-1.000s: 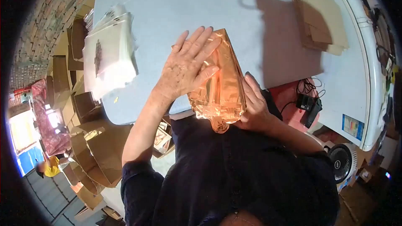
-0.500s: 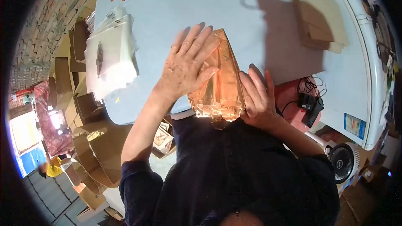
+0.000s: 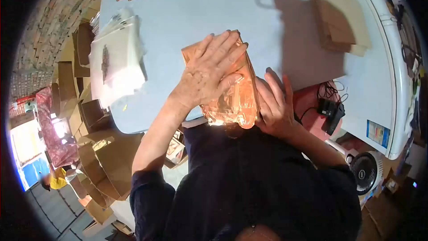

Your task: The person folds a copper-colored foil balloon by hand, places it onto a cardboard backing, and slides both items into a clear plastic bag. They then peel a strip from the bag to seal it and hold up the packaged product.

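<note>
A shiny copper-coloured foil packet (image 3: 234,100) lies on the pale table at its near edge, against the dark shirt. My left hand (image 3: 209,69) rests flat across its upper part, fingers stretched out and pointing away from me. The palm side and the foil beneath it are hidden. Along the packet's right side, my right hand (image 3: 275,102) stands on edge with its fingers extended, touching or nearly touching the foil. Whether the packet is sealed cannot be made out.
A stack of clear plastic bags (image 3: 118,58) lies on the table's left, and brown cardboard sheets (image 3: 339,15) at the far right. A black adapter with cable (image 3: 330,109) sits on a red surface near a fan (image 3: 365,174). Cardboard boxes (image 3: 107,165) stand left; a person in yellow (image 3: 58,179) is beyond.
My left hand has slid right across the packet's top, and the packet's upper left corner now shows beside it. My right hand has hardly moved.
</note>
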Demonstrator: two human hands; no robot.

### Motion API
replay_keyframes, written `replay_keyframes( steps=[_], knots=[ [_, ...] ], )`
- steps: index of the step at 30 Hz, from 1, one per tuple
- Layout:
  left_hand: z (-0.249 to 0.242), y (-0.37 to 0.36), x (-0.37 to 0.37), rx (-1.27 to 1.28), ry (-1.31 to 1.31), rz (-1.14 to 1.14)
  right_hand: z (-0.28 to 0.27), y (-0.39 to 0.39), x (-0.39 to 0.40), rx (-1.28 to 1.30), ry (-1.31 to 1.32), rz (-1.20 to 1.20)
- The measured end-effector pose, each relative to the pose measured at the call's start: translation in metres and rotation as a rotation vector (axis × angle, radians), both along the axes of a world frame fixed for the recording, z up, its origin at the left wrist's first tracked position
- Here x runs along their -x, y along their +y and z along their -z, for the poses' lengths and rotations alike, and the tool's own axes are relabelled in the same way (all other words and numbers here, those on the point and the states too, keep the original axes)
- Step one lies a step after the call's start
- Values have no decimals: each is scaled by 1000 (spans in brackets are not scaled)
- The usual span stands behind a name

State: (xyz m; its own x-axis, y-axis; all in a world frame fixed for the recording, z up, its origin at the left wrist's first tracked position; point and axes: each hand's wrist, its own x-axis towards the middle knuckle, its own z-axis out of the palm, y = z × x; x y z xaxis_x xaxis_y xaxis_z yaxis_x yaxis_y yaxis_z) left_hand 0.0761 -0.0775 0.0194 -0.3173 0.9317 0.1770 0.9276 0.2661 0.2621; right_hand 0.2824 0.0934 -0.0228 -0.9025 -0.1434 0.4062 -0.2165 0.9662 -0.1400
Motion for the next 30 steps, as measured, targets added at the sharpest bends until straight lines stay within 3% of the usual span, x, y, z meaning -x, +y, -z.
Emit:
replay_keyframes(
  steps=[16, 22, 30],
  knots=[
    [3, 0, 2, 49, 31, -13, -5, 9, 0, 124, -57, -152],
    [6, 0, 2, 18, 40, -3, -7, 27, 9, 363, 51, -243],
    [8, -1, 3, -4, 38, 5, -25, 30, 36, 48, 52, -269]
  ],
)
